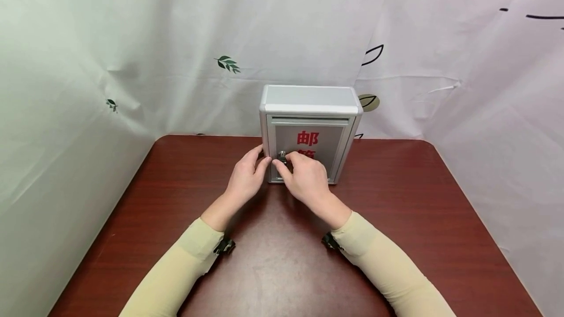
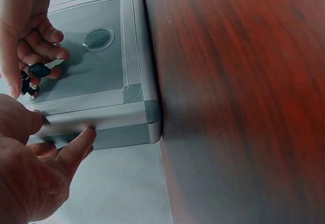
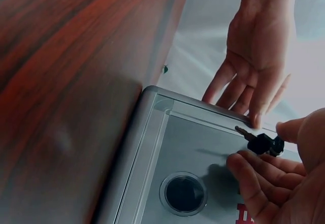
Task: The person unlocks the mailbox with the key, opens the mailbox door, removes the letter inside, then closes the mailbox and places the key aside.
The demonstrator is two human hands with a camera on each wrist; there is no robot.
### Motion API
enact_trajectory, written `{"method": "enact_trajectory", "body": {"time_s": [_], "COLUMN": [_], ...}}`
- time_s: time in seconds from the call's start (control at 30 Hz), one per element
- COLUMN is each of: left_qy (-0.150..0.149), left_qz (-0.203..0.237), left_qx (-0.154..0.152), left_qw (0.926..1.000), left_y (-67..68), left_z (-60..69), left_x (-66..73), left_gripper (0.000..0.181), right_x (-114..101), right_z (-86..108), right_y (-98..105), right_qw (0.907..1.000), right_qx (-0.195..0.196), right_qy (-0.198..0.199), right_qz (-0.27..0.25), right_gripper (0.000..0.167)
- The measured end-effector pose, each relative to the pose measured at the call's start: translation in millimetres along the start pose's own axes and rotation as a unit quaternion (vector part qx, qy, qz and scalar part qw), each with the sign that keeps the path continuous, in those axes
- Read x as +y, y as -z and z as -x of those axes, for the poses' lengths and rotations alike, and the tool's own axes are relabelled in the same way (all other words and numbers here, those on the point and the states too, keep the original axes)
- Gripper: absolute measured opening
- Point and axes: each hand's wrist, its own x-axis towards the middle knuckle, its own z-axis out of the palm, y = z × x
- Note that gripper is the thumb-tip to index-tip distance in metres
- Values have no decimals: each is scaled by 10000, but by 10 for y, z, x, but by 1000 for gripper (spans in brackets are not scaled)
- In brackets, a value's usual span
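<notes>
A grey metal box (image 1: 315, 96) with red characters stands upright on the table. My left hand (image 1: 246, 177) rests along its left side, the thumb at the front edge and the other fingers, fairly straight, against the side wall (image 2: 119, 135). At the lock (image 1: 282, 154) on the door's left part, my right hand (image 1: 308, 177) pinches a black-headed key between thumb and forefinger; its blade is hidden. Another key (image 3: 260, 142) with a black head hangs there, its metal blade pointing away from the right palm. The right hand's other fingers (image 2: 43, 43) are bent in front of the door.
A round window (image 3: 184, 193) is set low in the box's door, and a slot (image 1: 310, 121) runs across the top. The dark red wooden table (image 1: 185, 160) extends around the box. White curtains (image 1: 198, 28) with leaf prints hang behind and at both sides.
</notes>
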Motion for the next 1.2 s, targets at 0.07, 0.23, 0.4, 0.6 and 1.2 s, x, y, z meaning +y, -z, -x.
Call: {"method": "enact_trajectory", "body": {"time_s": [0.07,0.23,0.4,0.6,1.2], "left_qy": [-22,13,11,-16,-7], "left_qz": [32,34,-16,-14,-19], "left_qx": [-8,-43,-29,-24,-45], "left_qw": [10000,10000,10000,10000,10000], "left_y": [-4,-17,-20,-5,10], "left_z": [0,10,24,22,-4], "left_x": [7,12,2,1,15], "left_gripper": [47,46,47,47,46], "right_x": [3,-3,-21,-47,-82], "right_z": [4,16,25,34,15], "right_y": [7,20,14,-4,-1], "right_qw": [10000,9995,9993,9991,9848], "right_qx": [-23,-182,-254,-263,-725], "right_qy": [-41,-187,-218,-209,-1136], "right_qz": [-53,-169,-191,-252,-1092], "right_gripper": [35,35,34,35,37]}}
